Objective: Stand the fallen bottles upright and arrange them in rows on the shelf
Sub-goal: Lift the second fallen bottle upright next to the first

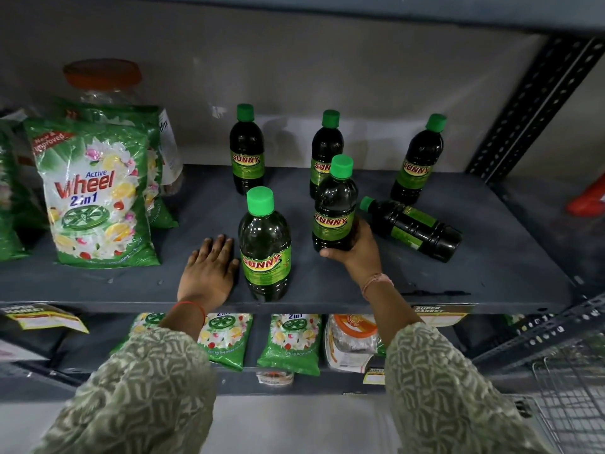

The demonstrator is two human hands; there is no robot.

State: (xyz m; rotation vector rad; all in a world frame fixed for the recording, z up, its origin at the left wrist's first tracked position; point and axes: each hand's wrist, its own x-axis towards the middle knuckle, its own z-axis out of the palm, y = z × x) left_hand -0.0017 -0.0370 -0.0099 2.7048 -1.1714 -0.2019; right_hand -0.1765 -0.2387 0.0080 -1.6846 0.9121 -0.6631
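Observation:
Dark bottles with green caps and "SUNNY" labels stand on a grey shelf [491, 273]. Three stand upright at the back: left [246, 152], middle [324, 149], right [417, 162]. A front bottle [265, 247] stands upright near the shelf edge. My left hand [209, 270] lies flat on the shelf just left of it, fingers apart, holding nothing. My right hand [358, 249] grips the base of an upright bottle [334, 208] from the right. One bottle [414, 229] lies on its side behind my right hand, cap pointing left.
Green "Wheel" detergent packs [95, 198] and a clear jar with an orange lid [103, 78] fill the shelf's left part. A perforated steel upright [530, 109] bounds the right. More packs [288, 342] lie on the shelf below. A wire basket [569, 404] sits lower right.

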